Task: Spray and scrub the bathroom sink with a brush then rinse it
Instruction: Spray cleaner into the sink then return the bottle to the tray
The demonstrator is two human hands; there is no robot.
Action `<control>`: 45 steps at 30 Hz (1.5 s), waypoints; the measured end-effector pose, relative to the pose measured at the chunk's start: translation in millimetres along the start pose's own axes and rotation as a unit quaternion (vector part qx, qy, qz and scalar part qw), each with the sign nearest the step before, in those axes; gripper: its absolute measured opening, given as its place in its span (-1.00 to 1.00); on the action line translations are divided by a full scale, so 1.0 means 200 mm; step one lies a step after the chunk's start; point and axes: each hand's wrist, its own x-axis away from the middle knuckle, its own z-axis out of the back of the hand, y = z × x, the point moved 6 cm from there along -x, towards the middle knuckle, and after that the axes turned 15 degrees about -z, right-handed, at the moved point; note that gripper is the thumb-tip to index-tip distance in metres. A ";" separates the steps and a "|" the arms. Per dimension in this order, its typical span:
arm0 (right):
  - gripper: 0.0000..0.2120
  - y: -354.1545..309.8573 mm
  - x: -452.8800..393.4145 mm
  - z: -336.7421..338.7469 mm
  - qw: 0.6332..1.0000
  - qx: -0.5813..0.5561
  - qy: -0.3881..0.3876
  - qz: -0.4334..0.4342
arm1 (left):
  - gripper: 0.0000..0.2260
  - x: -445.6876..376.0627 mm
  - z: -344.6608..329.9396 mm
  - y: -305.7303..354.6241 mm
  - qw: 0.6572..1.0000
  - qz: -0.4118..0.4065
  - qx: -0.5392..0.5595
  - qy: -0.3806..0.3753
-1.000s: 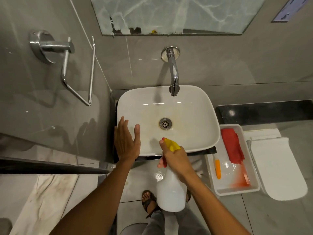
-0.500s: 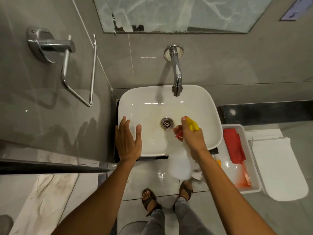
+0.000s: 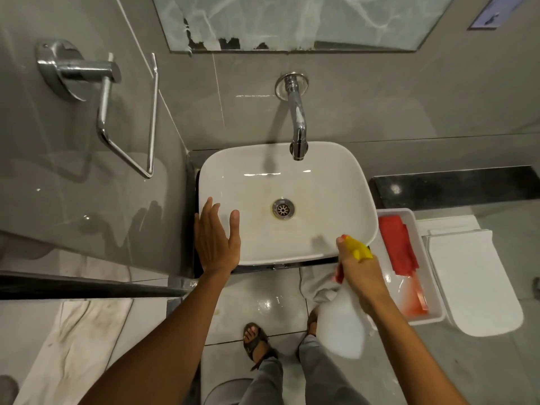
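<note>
Now left hand [image 3: 215, 240] flat, spread on glossy rounded-square sink [image 3: 336, 182] rim; right hand [image 3: 361, 268] gripping white spray bottle [image 3: 343, 331].

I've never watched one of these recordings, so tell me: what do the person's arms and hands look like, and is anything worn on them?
Both forearms are bare, with no sleeves in view. The left hand and right hand wear no gloves; I see no rings, watch or bracelets.

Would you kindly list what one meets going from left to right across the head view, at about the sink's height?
Towel ring → left hand → sink → right hand holding the spray bottle → white tray → toilet lid.
</note>
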 end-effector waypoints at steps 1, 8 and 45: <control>-0.73 0.03 0.04 -0.04 0.999 -0.013 -0.036 -0.006 | -0.26 0.00 0.00 0.00 1.000 -0.001 -0.003 -0.001; -0.35 0.08 0.23 -0.39 0.984 0.045 -0.171 -0.031 | -0.25 -0.01 0.01 0.01 1.000 -0.003 -0.003 0.003; -0.59 0.64 -0.80 0.83 0.978 -0.187 0.086 -0.041 | -0.25 0.01 -0.87 1.30 0.944 -0.288 0.007 -0.161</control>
